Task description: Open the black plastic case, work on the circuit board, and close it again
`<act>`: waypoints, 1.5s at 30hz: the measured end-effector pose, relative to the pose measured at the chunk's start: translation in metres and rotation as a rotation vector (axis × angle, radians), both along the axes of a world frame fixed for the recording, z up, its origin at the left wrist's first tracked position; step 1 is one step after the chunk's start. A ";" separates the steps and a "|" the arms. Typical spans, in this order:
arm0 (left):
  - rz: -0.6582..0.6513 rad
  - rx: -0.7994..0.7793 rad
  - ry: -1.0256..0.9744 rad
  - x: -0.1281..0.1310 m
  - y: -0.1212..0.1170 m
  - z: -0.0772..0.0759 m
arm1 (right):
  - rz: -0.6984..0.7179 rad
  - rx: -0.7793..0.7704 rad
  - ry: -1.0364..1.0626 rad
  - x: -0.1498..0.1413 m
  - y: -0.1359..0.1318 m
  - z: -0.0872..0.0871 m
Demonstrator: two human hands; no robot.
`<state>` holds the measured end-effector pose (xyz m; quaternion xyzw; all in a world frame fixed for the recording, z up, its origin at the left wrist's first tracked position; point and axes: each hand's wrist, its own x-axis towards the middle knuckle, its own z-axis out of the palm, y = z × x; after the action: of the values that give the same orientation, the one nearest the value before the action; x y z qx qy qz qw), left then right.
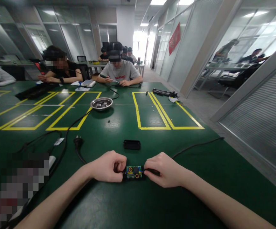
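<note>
A small green circuit board (134, 171) with copper-wound ring coils and a dark square part lies between my hands, seemingly in a black shell. My left hand (109, 166) is closed at its left end, on the black cable that comes in there. At the other end, the fingers of my right hand (164, 170) pinch the second black cable (197, 144), where blue wires meet the board. Just beyond sits an open black plastic case half (131, 144). A black power plug (78, 141) lies left of it, its cord running toward my left hand.
A metal bowl (101, 103) with small metal parts stands farther back on the green table (111, 203). Yellow tape (154, 128) marks rectangles. A black folded tripod-like object (165, 93) lies at the far right. Across the table, a person in a grey shirt (119, 73) handles something.
</note>
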<state>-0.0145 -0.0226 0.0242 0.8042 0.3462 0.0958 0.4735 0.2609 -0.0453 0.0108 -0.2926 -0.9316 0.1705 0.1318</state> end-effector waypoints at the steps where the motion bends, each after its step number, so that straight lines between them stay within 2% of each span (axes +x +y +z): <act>1: 0.003 0.043 0.012 0.001 -0.001 0.000 | 0.000 0.010 -0.018 0.000 -0.001 0.001; 6: 0.021 0.219 0.111 0.007 -0.005 -0.001 | -0.011 0.114 -0.092 -0.003 -0.004 0.002; 10: 0.011 0.398 0.205 0.011 -0.006 -0.003 | -0.108 0.201 -0.096 -0.009 -0.003 -0.002; 15: 0.012 0.502 0.243 0.008 -0.004 -0.002 | -0.227 0.131 -0.068 -0.013 0.000 -0.008; 19: 0.006 0.607 0.263 0.007 0.001 -0.002 | -0.261 0.106 -0.001 -0.013 0.002 -0.010; 23: 0.049 0.718 0.443 0.014 0.001 -0.008 | -0.263 0.080 0.078 -0.014 0.004 -0.011; 27: 0.149 0.752 0.639 0.024 -0.002 -0.010 | -0.321 0.081 0.047 -0.018 0.005 -0.013; 31: 0.245 0.709 0.717 0.029 -0.001 -0.005 | -0.379 0.092 0.004 -0.023 0.005 -0.013; 37: 0.237 0.689 0.742 0.028 0.008 0.000 | -0.387 0.156 -0.009 -0.024 0.012 -0.015; 45: 0.267 0.752 0.644 0.023 0.021 -0.007 | -0.476 0.162 0.035 -0.024 0.025 -0.017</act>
<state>0.0082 -0.0021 0.0172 0.8565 0.5157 0.0209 0.0043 0.2368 -0.0208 -0.0062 -0.4892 -0.8447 0.0647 0.2073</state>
